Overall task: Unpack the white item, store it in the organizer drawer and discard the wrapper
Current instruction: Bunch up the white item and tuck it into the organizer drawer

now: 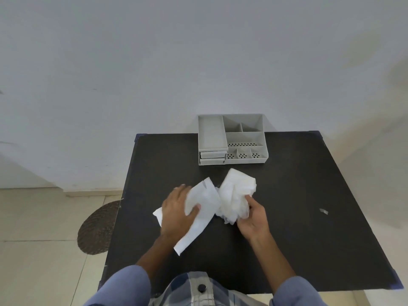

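My left hand [176, 214] grips a flat white paper wrapper [204, 208] that stretches from near the table's middle down toward me. My right hand [254, 217] is closed on a crumpled white item [236, 195], soft and translucent, just right of the wrapper and touching it. Both are held low over the black table [309, 206]. Behind them, at the table's far edge, stands the grey organizer [231, 140] with open top compartments and two small drawers [212, 157] at its lower left, both pushed in.
A small grey scrap [323, 211] lies on the table to the right. A white wall rises behind the table. Left of the table, a dark round mat [99, 228] lies on the tiled floor.
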